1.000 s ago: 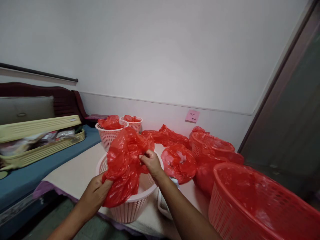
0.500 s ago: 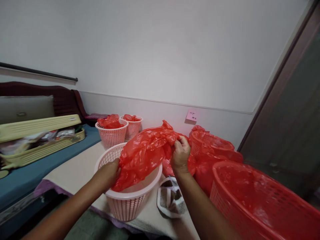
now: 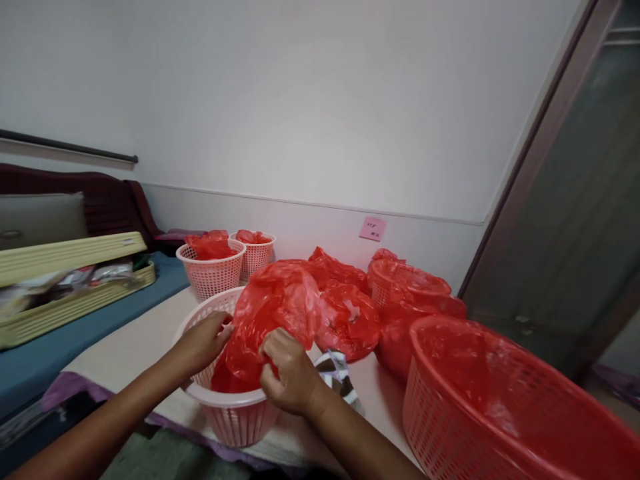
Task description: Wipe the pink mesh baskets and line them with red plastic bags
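Observation:
A thin red plastic bag [image 3: 280, 300] puffs up over a pale pink slatted basket [image 3: 240, 423], with its lower part down inside the rim. At the basket's left side my left hand [image 3: 207, 340] is closed, its fingertips pinching the bag's edge. My right hand [image 3: 290, 373] is closed in a fist on the bag's near edge, above the basket's right rim. The folds hide exactly how much plastic each hand holds. Just right of the basket lies a brown-and-white cloth item [image 3: 337, 370], partly covered by my right forearm.
Two white-pink baskets [image 3: 213, 270] with red bags stand behind. More crumpled red bags [image 3: 350, 320] lie to the right, beside a red-lined basket [image 3: 410, 277] and a large red basket [image 3: 450, 400]. A yellow case [image 3: 75, 307] with packets rests on the blue bed at left.
My right hand has come down and left, from above the loose bags to the basket's rim. The bag now reaches into the basket and bulges upward. The view has shifted slightly right.

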A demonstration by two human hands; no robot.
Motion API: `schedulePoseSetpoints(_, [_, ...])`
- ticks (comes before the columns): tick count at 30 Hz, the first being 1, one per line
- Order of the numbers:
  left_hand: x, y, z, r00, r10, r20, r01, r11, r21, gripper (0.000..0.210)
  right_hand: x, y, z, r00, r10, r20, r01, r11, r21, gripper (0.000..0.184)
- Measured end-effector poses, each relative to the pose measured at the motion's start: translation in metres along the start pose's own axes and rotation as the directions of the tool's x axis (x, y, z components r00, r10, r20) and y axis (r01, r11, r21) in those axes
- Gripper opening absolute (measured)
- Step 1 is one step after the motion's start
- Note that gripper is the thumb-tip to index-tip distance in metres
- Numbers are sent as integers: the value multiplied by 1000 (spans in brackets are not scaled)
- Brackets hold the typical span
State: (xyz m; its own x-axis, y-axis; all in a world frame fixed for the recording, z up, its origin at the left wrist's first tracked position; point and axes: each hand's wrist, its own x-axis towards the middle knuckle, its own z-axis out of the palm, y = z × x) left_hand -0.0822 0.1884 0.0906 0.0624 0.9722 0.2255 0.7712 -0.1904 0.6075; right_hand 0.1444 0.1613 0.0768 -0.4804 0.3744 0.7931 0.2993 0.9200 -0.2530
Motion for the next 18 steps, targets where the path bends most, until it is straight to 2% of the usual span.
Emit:
schedulePoseSetpoints(3, [-9,13,-11,1000,-3,-9,1,983,-186,51,0,3,2,999,-13,36,14,1000,-11,19])
schedulePoseSetpoints(6, [-16,29,-12,999,-52,8,52,943,-330,60,0,2,1,995,-63,81,66,997,-32,23])
schedulePoseSetpoints(9, [-19,37,-1,996,-89,15,88,933,-348,67,-2,1,1,990,-78,115,82,996,-33,22])
schedulePoseSetpoints(13, [-20,34,14,994,-110,19,111,942,-316,86,-5,0,1,989,-59,133,59,998,2,16])
schedulePoseSetpoints(18, [-20,29,16,973,-169,156,216,903,-371,81,-5,0,-1,992,-51,117,49,999,20,15])
